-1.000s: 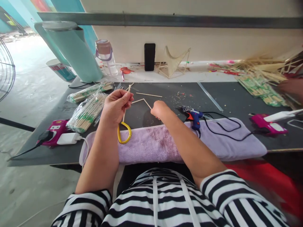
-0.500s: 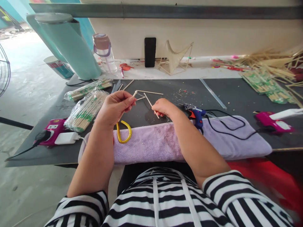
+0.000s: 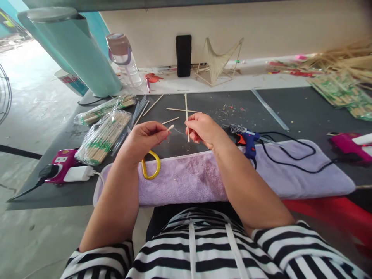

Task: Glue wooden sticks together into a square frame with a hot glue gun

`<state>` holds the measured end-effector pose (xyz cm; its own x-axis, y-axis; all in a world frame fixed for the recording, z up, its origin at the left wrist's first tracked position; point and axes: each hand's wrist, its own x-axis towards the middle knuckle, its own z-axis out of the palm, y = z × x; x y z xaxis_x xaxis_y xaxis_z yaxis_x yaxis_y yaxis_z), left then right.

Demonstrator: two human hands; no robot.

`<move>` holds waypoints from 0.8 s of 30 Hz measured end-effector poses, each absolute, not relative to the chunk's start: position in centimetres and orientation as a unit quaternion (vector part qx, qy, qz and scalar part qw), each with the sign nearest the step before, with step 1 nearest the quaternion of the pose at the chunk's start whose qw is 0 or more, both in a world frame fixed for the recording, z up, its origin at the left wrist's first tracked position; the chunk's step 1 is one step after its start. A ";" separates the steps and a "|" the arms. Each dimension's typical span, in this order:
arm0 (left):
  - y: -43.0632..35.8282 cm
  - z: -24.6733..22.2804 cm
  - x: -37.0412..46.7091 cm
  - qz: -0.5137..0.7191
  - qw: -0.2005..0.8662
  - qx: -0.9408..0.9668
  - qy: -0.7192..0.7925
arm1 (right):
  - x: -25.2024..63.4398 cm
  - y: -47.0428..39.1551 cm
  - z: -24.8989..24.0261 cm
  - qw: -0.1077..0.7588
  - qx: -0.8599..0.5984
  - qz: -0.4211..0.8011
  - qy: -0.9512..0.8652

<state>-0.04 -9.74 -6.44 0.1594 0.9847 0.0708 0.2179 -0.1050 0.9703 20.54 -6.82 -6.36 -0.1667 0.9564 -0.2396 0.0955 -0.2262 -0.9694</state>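
My left hand [image 3: 149,136] is closed on a thin wooden stick [image 3: 171,127] whose pale, glue-tipped end pokes out past the thumb. Between finger and thumb, my right hand [image 3: 200,130] pinches another wooden stick [image 3: 186,110], held nearly upright. A fine glue strand seems to run from the left stick's tip toward my right hand. Two loose sticks lie on the dark table beyond: a longer stick [image 3: 176,109] and a shorter stick [image 3: 171,120]. A blue glue gun [image 3: 248,142] rests to the right of my right hand, its nozzle pointing left.
A lilac towel [image 3: 180,180] lies along the front edge, with a yellow handle [image 3: 151,166] on it. Bagged sticks [image 3: 103,137] and a power strip [image 3: 62,162] are at left. Behind stand a phone [image 3: 183,56], a bottle [image 3: 123,58] and a stick model [image 3: 217,64].
My right hand has turned its stick from slanted to nearly upright. My left hand has lowered slightly, tilting its stick's tip rightward. The camera view has shifted a little.
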 end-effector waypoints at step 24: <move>-11.3 -7.1 2.6 0.297 0.317 0.789 0.435 | 20.9 -9.3 -8.3 0.499 -0.390 0.622 -0.460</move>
<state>2.61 -11.26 -7.07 0.4450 0.8743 0.1938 0.4979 -0.4214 0.7579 20.90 -9.29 -8.32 -0.1974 0.9800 -0.0258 -0.2622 -0.0781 -0.9618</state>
